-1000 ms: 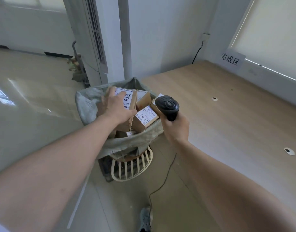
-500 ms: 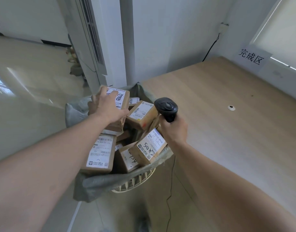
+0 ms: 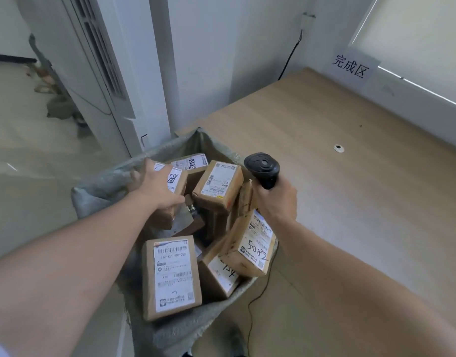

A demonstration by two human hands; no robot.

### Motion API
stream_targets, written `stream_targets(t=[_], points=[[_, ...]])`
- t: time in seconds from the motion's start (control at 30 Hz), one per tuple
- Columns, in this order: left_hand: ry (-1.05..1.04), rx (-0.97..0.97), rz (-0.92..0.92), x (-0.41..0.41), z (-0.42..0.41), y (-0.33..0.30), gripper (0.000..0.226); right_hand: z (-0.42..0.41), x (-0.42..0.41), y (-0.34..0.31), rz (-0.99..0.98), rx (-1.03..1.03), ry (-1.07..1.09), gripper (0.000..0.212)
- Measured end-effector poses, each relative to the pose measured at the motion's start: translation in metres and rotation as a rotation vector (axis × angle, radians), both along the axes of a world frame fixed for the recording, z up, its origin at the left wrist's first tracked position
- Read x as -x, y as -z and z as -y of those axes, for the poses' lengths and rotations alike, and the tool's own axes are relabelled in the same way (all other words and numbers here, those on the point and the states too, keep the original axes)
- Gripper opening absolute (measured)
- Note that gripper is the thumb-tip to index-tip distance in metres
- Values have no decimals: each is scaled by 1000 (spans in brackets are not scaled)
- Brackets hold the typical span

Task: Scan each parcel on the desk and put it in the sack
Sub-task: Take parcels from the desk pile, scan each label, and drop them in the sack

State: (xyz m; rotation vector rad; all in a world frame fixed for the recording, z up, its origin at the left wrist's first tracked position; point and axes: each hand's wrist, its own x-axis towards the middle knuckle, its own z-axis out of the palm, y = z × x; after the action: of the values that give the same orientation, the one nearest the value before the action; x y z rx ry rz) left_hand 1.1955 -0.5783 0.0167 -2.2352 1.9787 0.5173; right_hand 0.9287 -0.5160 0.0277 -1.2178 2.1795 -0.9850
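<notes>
Cardboard parcel (image 3: 174,184) under left hand (image 3: 157,186)

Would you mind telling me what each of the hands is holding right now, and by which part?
The left hand grips a cardboard parcel from above, over its top face, inside the sack. The right hand grips the black scanner by its handle.
</notes>
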Motion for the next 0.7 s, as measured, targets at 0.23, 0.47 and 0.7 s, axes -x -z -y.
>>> stream_targets(t=[0.23, 0.47, 0.7], points=[[84, -20, 26, -16, 14, 5, 102, -3, -20, -2, 4, -37, 104, 16], [281, 78, 21, -2, 20, -6, 76, -11, -25, -4, -3, -14, 146, 11], [409, 144, 1, 37, 9, -26, 61, -31, -12, -18, 24, 47, 208, 18]])
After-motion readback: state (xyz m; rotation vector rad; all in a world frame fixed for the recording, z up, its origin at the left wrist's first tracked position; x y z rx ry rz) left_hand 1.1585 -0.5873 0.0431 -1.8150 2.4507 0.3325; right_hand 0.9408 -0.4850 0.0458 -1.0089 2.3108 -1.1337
